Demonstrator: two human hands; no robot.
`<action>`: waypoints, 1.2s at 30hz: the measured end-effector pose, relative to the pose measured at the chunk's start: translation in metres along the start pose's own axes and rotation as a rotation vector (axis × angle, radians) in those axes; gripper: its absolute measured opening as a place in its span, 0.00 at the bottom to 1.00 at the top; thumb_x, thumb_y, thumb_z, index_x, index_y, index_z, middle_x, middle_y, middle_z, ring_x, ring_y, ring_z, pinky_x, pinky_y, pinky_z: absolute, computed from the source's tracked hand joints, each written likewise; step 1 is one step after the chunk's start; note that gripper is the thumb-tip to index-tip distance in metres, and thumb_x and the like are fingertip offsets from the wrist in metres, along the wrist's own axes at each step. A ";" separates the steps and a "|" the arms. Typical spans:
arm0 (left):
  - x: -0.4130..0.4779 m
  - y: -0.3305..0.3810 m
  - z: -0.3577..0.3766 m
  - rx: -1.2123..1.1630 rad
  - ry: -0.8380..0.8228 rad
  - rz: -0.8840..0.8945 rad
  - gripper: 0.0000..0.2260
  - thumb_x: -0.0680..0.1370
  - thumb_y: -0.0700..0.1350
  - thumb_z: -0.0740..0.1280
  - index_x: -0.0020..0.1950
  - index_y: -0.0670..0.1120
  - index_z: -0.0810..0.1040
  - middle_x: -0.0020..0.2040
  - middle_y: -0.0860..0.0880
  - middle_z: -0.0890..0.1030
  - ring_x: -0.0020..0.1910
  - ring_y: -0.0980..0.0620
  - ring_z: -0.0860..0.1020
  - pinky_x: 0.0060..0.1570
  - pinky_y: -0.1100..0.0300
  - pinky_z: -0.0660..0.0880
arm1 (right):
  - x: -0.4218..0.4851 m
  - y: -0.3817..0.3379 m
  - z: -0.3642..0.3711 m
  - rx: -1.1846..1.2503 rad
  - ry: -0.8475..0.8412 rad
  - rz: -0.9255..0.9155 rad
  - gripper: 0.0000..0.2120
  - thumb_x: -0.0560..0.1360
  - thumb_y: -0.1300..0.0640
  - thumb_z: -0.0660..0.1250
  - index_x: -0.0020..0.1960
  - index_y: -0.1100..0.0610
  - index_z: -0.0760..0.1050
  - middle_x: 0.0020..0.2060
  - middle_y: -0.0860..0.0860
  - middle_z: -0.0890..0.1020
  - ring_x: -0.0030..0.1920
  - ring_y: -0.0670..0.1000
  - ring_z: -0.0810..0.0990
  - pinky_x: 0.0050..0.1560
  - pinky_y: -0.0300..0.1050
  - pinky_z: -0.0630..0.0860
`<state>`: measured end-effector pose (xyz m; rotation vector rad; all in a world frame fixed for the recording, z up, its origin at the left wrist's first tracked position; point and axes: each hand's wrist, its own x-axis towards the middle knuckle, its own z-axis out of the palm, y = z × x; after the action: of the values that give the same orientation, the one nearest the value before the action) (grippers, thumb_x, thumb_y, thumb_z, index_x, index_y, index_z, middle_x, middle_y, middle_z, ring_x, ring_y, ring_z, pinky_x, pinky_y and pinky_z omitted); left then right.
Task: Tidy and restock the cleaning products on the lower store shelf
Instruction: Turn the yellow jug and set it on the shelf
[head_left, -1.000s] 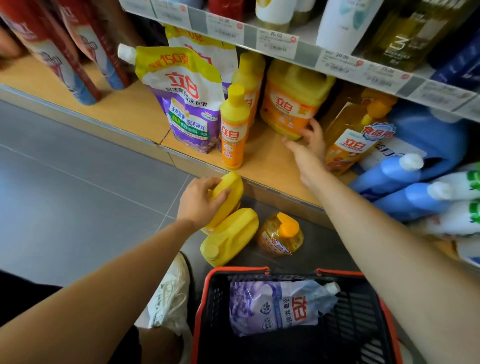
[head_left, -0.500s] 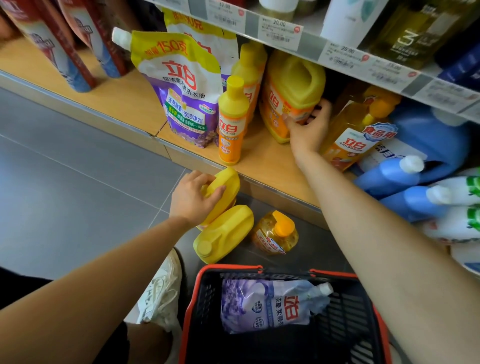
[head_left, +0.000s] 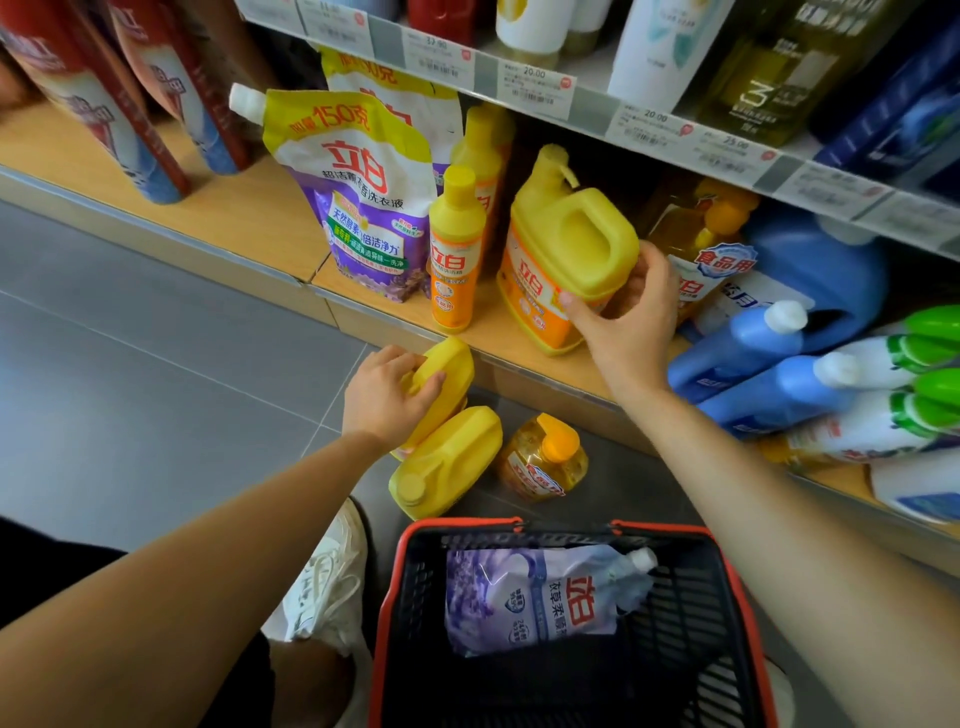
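Right hand (head_left: 628, 317) curled around big yellow jug (head_left: 566, 249) on the lower shelf (head_left: 260, 223), jug standing tall, cap up and leaning a bit left, left hand (head_left: 387, 395) gripping second yellow jug (head_left: 449, 371) down by the floor (head_left: 156, 364), tipped slantwise, hands apart.

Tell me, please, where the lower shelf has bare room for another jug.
Bare shelf wood lies between the red-and-blue containers and the purple detergent pouch. Crowded right of the yellow jug in the right hand: blue bottles, green-capped bottles piled.
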<state>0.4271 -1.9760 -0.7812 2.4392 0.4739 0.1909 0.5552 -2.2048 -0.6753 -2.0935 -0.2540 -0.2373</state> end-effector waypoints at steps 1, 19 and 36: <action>0.000 0.001 -0.001 0.001 -0.005 0.001 0.23 0.80 0.62 0.62 0.60 0.46 0.83 0.54 0.49 0.80 0.51 0.54 0.72 0.48 0.59 0.68 | 0.006 -0.007 -0.004 -0.034 -0.006 -0.017 0.32 0.67 0.47 0.79 0.67 0.55 0.71 0.61 0.52 0.74 0.61 0.50 0.74 0.57 0.37 0.72; 0.008 0.079 -0.077 -0.036 -0.255 0.083 0.22 0.79 0.47 0.71 0.73 0.48 0.75 0.71 0.49 0.77 0.70 0.47 0.74 0.68 0.49 0.74 | 0.045 -0.073 -0.080 -0.097 -0.473 0.164 0.06 0.76 0.56 0.73 0.52 0.56 0.82 0.47 0.54 0.84 0.53 0.56 0.82 0.56 0.54 0.79; -0.062 0.246 -0.167 -0.706 -0.686 0.517 0.20 0.77 0.40 0.70 0.69 0.44 0.74 0.63 0.46 0.81 0.63 0.50 0.80 0.59 0.58 0.78 | -0.046 -0.118 -0.248 0.471 -0.617 0.102 0.19 0.63 0.56 0.77 0.51 0.62 0.81 0.41 0.52 0.86 0.43 0.49 0.85 0.45 0.41 0.80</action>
<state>0.3986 -2.0854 -0.4990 1.7195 -0.4660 -0.2335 0.4620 -2.3627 -0.4660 -1.6510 -0.5123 0.4983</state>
